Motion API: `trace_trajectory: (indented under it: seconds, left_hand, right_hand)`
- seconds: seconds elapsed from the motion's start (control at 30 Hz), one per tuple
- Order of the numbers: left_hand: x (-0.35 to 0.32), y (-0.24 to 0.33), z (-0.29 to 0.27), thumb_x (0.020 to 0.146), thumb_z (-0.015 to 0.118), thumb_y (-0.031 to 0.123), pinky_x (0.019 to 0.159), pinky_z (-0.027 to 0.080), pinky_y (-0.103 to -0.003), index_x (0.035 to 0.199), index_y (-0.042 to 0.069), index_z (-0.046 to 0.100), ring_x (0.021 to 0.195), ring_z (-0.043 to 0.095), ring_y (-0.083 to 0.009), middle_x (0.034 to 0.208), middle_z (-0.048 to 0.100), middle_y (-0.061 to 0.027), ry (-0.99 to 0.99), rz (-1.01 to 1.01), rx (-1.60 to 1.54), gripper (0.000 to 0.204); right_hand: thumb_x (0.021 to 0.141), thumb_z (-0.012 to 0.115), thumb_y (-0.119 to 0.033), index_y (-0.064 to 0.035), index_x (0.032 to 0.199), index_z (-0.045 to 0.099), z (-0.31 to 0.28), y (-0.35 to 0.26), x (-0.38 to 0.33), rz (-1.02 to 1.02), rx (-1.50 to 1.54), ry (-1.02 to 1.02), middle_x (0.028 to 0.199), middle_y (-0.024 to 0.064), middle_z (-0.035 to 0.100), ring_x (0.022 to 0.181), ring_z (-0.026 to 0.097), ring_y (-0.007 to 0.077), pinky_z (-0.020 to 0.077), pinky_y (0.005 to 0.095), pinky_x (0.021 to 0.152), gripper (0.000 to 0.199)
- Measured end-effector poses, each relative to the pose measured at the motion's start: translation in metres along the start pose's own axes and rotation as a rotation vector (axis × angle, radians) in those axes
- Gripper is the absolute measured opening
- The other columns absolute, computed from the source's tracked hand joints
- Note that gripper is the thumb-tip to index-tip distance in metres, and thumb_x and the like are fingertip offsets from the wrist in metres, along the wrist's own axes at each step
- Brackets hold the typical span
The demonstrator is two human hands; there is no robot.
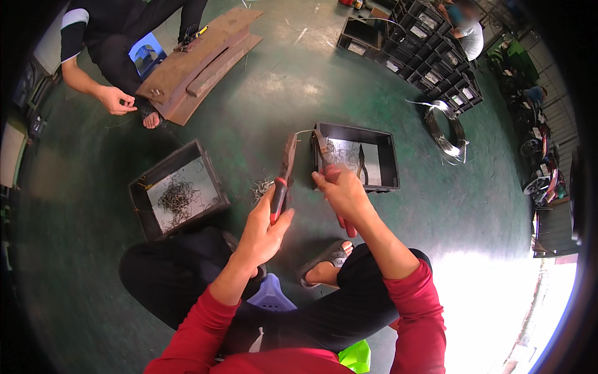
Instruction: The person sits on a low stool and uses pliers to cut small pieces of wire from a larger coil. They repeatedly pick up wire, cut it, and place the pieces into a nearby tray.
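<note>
My left hand (256, 232) is closed around red-and-black handled pliers (287, 165), their jaws pointing away from me. My right hand (344, 194) grips a second pair of pliers with red handles (347, 228), its jaws at the near-left corner of the right crate. Between the two jaw tips runs a short piece of thin wire (304, 131). A black crate (133, 206) on the left holds a tangle of bent wire pieces (179, 198). The right black crate (387, 186) contains small wire pieces and a dark slender tool (362, 163). Loose wire bits (261, 187) lie on the floor between them.
A coil of wire (445, 132) rests at the far right, near stacked black crates (423, 53). At the far left, another person's hand (117, 100) is beside a rusty metal bench (193, 62) and a blue stool (147, 55). Motorbikes (541, 149) line the right side.
</note>
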State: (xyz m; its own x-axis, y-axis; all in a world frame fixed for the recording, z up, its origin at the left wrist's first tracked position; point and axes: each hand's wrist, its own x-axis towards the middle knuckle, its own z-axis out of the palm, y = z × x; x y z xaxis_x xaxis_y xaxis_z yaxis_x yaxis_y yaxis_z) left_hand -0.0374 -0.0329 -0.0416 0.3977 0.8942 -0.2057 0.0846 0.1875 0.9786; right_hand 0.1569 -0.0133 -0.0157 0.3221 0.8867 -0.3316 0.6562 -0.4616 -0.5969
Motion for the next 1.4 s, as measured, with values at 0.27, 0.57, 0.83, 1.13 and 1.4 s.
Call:
trace_trajectory:
  seconds: [0.27, 0.57, 0.83, 1.13, 1.4]
  left_hand:
    - [-0.003, 0.013, -0.006, 0.092, 0.056, 0.01, 0.072, 0.053, -0.031, 0.132, 0.0, 0.043, 0.09, 0.057, -0.0139, 0.114, 0.056, -0.0084, -0.125, -0.097, -0.251, 0.044]
    - [-0.002, 0.016, -0.011, 0.092, 0.056, 0.012, 0.074, 0.054, -0.033, 0.133, 0.001, 0.043, 0.093, 0.058, -0.0157, 0.116, 0.056, -0.0102, -0.225, -0.186, -0.414, 0.044]
    - [0.008, -0.02, 0.003, 0.09, 0.059, 0.011, 0.073, 0.048, -0.026, 0.135, 0.001, 0.041, 0.086, 0.055, -0.0111, 0.107, 0.057, -0.0076, -0.032, 0.024, -0.058, 0.049]
    - [0.032, -0.112, 0.007, 0.084, 0.061, 0.011, 0.083, 0.046, -0.038, 0.139, -0.003, 0.035, 0.092, 0.059, -0.0305, 0.111, 0.054, -0.0204, -0.017, -0.074, 0.485, 0.062]
    - [0.014, -0.255, 0.04, 0.082, 0.064, 0.013, 0.089, 0.044, -0.046, 0.142, 0.001, 0.03, 0.112, 0.047, -0.0367, 0.122, 0.046, -0.0179, -0.184, -0.076, 0.922, 0.07]
  right_hand:
    - [0.087, 0.062, -0.035, 0.0056, 0.107, 0.05, -0.006, -0.007, -0.007, -0.018, -0.061, 0.075, 0.091, 0.0307, 0.063, 0.091, 0.061, 0.0461, 0.0469, 0.0493, 0.079, 0.046]
    - [0.086, 0.063, -0.034, 0.004, 0.105, 0.049, -0.008, -0.003, -0.008, -0.047, -0.148, 0.144, 0.088, 0.0299, 0.063, 0.088, 0.062, 0.0457, 0.0465, 0.0495, 0.078, 0.044]
    - [0.086, 0.064, -0.039, -0.0016, 0.098, 0.054, -0.003, 0.033, 0.016, 0.04, 0.163, -0.125, 0.086, 0.0118, 0.065, 0.08, 0.065, 0.0251, 0.0477, 0.0388, 0.069, 0.04]
    - [0.086, 0.066, -0.036, -0.0088, 0.11, 0.053, -0.045, 0.063, 0.045, 0.412, 0.709, -0.263, 0.096, 0.0078, 0.063, 0.087, 0.063, 0.0246, 0.0487, 0.0484, 0.072, 0.038]
    - [0.087, 0.065, -0.037, -0.0124, 0.112, 0.054, -0.076, 0.126, 0.078, 0.522, 0.718, -0.169, 0.101, 0.0081, 0.064, 0.093, 0.062, 0.0293, 0.0477, 0.0608, 0.075, 0.036]
